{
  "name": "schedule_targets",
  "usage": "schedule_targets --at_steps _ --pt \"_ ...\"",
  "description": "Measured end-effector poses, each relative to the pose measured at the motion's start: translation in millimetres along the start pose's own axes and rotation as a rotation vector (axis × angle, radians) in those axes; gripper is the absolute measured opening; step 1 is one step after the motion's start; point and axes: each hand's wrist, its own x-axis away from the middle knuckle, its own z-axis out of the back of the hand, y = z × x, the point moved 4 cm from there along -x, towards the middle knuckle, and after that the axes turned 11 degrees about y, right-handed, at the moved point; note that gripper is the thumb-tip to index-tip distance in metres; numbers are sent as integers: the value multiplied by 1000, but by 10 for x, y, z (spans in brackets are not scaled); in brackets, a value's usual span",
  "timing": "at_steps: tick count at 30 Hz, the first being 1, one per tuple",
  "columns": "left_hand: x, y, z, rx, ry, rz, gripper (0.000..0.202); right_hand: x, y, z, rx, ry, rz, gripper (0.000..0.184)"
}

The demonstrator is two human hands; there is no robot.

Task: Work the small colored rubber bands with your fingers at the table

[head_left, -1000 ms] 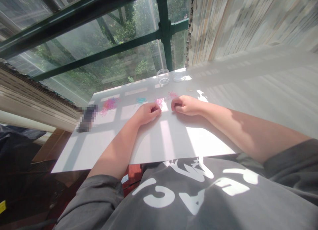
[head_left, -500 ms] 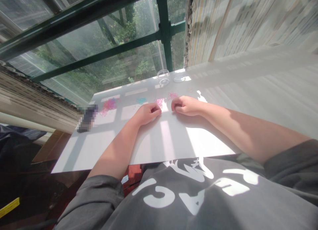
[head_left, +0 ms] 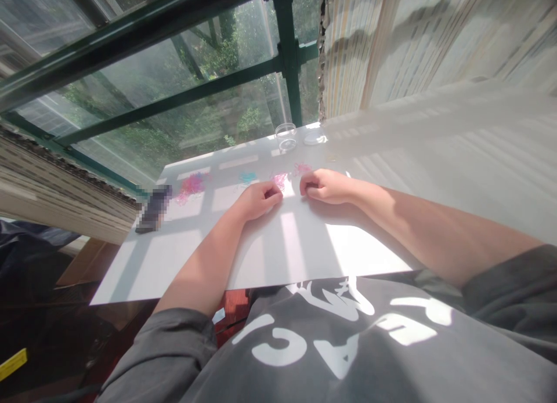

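My left hand (head_left: 260,198) rests on the white table (head_left: 183,246) with its fingers curled in, its fingertips beside a small pink heap of tiny loops (head_left: 279,179). My right hand (head_left: 324,185) lies a little to the right, fingers also curled, close to another pink heap (head_left: 301,168). What either hand pinches, if anything, is too small to make out. Further left lie a blue heap (head_left: 248,175) and a larger pink heap (head_left: 190,185).
A clear round jar (head_left: 286,135) and its lid (head_left: 313,138) stand at the table's far edge by the window frame (head_left: 289,55). A blurred dark object (head_left: 153,208) lies at the left edge. A sheer curtain (head_left: 435,119) hangs over the right side.
Both hands have stayed in place. Only the view and the curtain have shifted slightly.
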Motion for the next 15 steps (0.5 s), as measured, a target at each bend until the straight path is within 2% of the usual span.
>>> schedule_targets --at_steps 15 --pt "-6 -22 -9 7 -2 -16 24 6 -2 1 -4 -5 -29 21"
